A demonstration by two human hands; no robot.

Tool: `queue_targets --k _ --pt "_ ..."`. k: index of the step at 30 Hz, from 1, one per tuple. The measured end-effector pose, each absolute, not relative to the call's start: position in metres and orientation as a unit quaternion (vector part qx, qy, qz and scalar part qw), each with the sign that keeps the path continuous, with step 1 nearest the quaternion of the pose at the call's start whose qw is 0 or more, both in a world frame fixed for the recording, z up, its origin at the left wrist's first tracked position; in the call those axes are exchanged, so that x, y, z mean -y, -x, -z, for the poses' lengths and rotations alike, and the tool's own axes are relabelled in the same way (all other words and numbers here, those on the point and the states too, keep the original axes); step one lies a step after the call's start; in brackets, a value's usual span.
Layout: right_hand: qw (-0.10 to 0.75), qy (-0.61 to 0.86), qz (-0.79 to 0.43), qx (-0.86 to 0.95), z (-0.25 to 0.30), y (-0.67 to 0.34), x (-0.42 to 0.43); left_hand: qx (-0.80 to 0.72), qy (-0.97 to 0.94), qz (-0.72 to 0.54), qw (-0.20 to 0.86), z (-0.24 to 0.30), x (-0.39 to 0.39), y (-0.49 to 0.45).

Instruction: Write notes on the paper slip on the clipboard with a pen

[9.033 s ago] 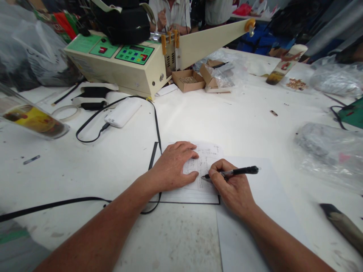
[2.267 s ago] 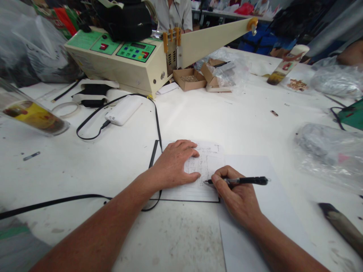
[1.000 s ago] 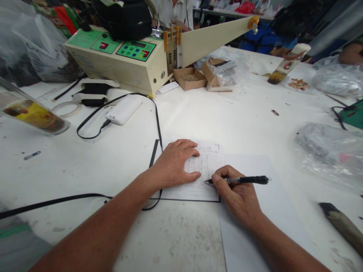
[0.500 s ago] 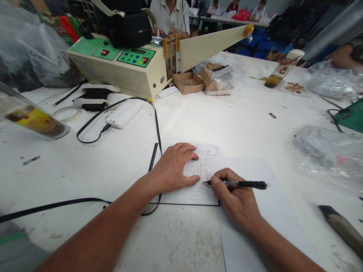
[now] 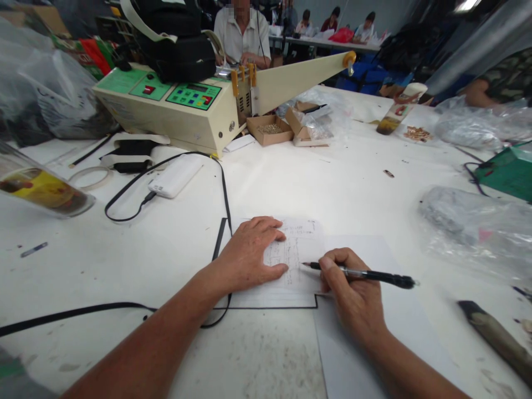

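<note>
My left hand [image 5: 251, 255] lies spread over the left part of a sheet of paper [image 5: 305, 285] covered with handwritten lines. Between the thumb and fingers of my right hand [image 5: 353, 288] is a black pen [image 5: 380, 276], its tip close to the writing; whether it touches the paper I cannot tell. A black-edged board or folder [image 5: 266, 307] shows along the bottom of the written sheet. My right wrist is over a larger blank white sheet [image 5: 399, 338]. A black cord [image 5: 226, 194] loops past my left hand and under my left forearm.
A cream machine with green panels [image 5: 166, 111] stands at the back left, near an open cardboard box [image 5: 270, 130]. A white power bank [image 5: 174, 176] and a glass of drink [image 5: 50, 188] are at left. Plastic bags [image 5: 477, 233] lie at right. A person [image 5: 241, 39] sits beyond the machine.
The pen has tilted a little, its back end now lower and farther right, and the tip has shifted slightly. My left hand stays on the paper. The whole view has shifted somewhat.
</note>
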State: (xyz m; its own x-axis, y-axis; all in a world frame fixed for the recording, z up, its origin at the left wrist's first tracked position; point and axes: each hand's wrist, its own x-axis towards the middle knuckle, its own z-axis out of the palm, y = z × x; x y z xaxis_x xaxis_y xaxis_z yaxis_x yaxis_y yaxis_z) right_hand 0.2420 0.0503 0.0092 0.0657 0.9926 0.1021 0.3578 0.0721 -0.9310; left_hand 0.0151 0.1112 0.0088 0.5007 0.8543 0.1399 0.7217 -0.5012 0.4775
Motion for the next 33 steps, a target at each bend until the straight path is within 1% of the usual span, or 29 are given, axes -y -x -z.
queue_targets --k 3,7,9,11,14,18,20,22,25,28,33 --pt "0.513 0.583 -0.353 0.522 -0.01 -0.248 -0.058 -0.465 -0.85 -0.175 0.174 -0.009 -0.112 -0.014" --pt "0.619 0.549 -0.381 0.412 -0.011 -0.258 -0.077 -0.459 -0.858 -0.17 0.155 -0.007 -0.115 -0.013" --pt "0.649 0.532 -0.38 0.389 -0.014 -0.262 -0.085 -0.456 -0.861 -0.17 0.15 -0.006 -0.116 -0.012" --pt "0.658 0.527 -0.368 0.393 -0.02 -0.267 -0.091 -0.453 -0.863 -0.172 0.145 -0.005 -0.117 -0.01" --pt "0.624 0.549 -0.357 0.425 -0.032 -0.274 -0.092 -0.445 -0.868 -0.175 0.137 -0.002 -0.118 -0.008" --pt "0.511 0.595 -0.343 0.517 -0.037 -0.289 -0.072 -0.443 -0.87 -0.181 0.122 0.001 -0.12 -0.008" --pt "0.442 0.592 -0.279 0.614 -0.031 -0.3 -0.05 -0.443 -0.869 -0.188 0.114 0.002 -0.121 -0.009" --pt "0.394 0.555 -0.176 0.711 -0.019 -0.311 -0.024 -0.445 -0.868 -0.194 0.109 0.002 -0.121 -0.01" --pt "0.301 0.543 -0.068 0.781 0.0 -0.322 0.012 -0.448 -0.865 -0.2 0.103 -0.001 -0.118 -0.011" --pt "0.281 0.566 -0.015 0.775 0.011 -0.326 0.032 -0.444 -0.868 -0.203 0.092 -0.005 -0.113 -0.014" --pt "0.27 0.586 -0.005 0.764 0.013 -0.325 0.038 -0.424 -0.875 -0.227 0.051 -0.007 -0.108 -0.018"
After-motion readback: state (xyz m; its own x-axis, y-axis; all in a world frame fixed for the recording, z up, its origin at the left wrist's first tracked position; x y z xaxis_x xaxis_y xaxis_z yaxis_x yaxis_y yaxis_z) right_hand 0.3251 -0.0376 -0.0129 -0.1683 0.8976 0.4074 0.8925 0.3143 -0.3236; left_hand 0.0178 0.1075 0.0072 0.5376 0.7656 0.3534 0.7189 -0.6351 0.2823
